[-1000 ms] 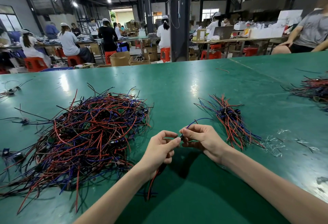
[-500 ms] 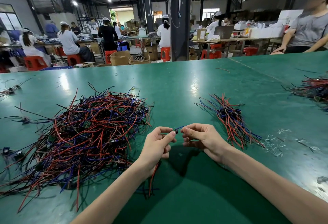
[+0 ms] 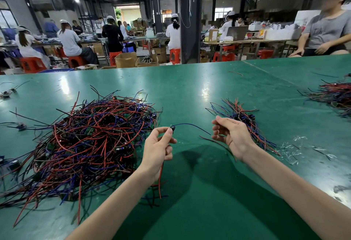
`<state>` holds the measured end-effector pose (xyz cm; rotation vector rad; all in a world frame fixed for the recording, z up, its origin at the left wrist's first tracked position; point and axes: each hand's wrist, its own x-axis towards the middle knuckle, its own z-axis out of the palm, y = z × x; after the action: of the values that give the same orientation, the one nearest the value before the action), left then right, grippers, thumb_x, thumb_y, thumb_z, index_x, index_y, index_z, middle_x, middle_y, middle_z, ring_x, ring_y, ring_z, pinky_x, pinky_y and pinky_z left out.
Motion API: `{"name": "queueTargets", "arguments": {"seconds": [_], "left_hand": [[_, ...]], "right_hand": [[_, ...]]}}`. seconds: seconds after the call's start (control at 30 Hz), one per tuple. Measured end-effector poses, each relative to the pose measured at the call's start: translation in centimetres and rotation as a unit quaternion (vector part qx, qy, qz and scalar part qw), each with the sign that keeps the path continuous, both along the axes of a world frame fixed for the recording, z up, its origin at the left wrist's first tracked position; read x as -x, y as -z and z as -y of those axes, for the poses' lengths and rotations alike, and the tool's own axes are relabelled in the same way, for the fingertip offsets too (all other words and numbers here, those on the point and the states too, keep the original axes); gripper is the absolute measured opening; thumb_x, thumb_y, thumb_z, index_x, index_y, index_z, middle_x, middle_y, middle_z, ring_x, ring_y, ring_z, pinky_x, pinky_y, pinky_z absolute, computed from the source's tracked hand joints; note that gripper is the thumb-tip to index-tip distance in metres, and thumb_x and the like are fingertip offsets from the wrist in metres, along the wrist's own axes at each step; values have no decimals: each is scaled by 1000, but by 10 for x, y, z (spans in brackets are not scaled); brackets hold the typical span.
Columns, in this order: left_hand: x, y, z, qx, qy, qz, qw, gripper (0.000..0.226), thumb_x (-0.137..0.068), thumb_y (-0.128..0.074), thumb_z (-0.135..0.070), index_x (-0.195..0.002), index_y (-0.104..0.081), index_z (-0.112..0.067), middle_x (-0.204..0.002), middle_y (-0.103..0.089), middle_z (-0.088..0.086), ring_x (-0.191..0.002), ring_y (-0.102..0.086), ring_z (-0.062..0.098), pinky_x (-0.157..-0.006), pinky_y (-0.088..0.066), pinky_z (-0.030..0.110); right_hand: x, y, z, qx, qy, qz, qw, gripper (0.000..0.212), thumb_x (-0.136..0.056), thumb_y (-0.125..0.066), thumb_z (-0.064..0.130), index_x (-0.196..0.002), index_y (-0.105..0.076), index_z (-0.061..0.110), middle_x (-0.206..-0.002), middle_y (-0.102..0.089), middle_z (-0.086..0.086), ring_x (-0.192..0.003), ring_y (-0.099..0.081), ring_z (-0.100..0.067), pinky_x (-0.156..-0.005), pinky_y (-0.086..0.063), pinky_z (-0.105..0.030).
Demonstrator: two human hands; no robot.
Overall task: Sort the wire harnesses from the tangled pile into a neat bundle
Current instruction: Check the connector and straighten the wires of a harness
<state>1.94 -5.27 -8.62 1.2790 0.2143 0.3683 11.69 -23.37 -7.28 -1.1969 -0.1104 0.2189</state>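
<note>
Hands (image 3: 193,141) pinching one wire harness (image 3: 190,125) above green table (image 3: 190,91), busy workshop behind.

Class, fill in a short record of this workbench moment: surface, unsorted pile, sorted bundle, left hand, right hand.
surface: green table top
unsorted pile: big tangle of red, blue and black wire harnesses, left of the hands
sorted bundle: small aligned bunch of red and blue harnesses, behind the right hand
left hand: pinches a small black connector
right hand: fingers around the thin blue wire
</note>
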Motion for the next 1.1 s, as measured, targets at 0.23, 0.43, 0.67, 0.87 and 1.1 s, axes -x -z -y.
{"name": "queueTargets", "arguments": {"seconds": [0.23, 0.43, 0.67, 0.87, 1.1], "left_hand": [[-2, 0, -4, 29, -21, 3, 999, 5, -97, -51, -15, -93, -52, -12, -56, -54, -3, -40, -30, 5, -35, -24, 16], [-2, 0, -6, 35, -32, 2, 999, 7, -97, -50, -17, -94, -52, -12, -59, -53, 0, -41, -31, 5, -35, -25, 16], [-4, -1, -8, 50, -52, 2, 997, 11, -98, -48, -19, -91, -52, -11, -63, -51, 3, -40, -31, 6, -35, -24, 16], [-4, 0, -10, 50, -57, -2, 997, 13, -98, -49, -22, -90, -52, -12, -60, -53, 0, -40, -31, 6, -35, -25, 16], [-3, 1, -8, 56, -56, -10, 997, 13, -99, -48, -21, -90, -51, -11, -60, -52, 1, -39, -32, 5, -34, -25, 16]], "right_hand": [[-13, 4, 12, 228, 52, 69, 970, 14, -87, -63, 9, -73, -66, 5, -65, -62, -6, -56, -52, -13, -42, -42, -21], [-14, 6, 11, 341, 50, 121, 931, 16, -80, -68, 16, -64, -67, 15, -67, -69, -1, -64, -53, -14, -59, -41, -29], [-13, 7, 14, 559, 36, 232, 795, 10, -77, -70, 18, -74, -60, 21, -75, -62, 6, -76, -57, -15, -69, -43, -26], [-11, 12, 12, 658, -3, 231, 717, 16, -82, -60, 13, -94, -52, 20, -100, -59, -3, -97, -54, -24, -82, -46, -32], [-5, 12, 7, 677, -32, 235, 697, 24, -85, -46, 4, -107, -49, 14, -102, -63, -9, -95, -55, -29, -81, -47, -35]]}}
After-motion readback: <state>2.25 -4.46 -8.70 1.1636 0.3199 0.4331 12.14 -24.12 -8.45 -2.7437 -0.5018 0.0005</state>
